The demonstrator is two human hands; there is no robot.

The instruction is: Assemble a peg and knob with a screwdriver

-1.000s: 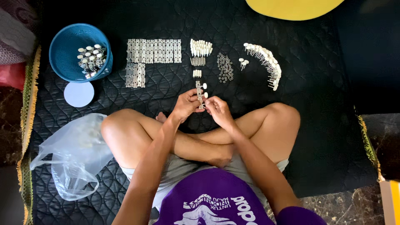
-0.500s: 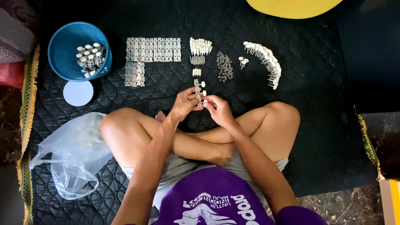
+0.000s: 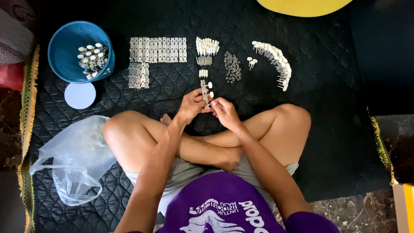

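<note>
I sit cross-legged on a black quilted mat [image 3: 336,129]. My left hand [image 3: 191,105] grips a narrow metal strip with white-knobbed pegs [image 3: 206,91] fitted along it. My right hand [image 3: 224,110] touches the strip's lower end with pinched fingers. Beyond the hands, in a row on the mat, lie flat metal plates [image 3: 157,49], a bunch of white-capped pegs [image 3: 207,48], a heap of small dark washers [image 3: 233,67] and a curved line of white-headed pegs [image 3: 275,60].
A blue bucket [image 3: 64,45] with several finished pieces stands at the far left, its pale round lid [image 3: 79,95] beside it. A crumpled clear plastic bag [image 3: 73,155] lies by my left knee. A yellow object [image 3: 304,6] sits at the top edge.
Both hands stay at the strip; the fingers have shifted only slightly. Nothing else on the mat has moved.
</note>
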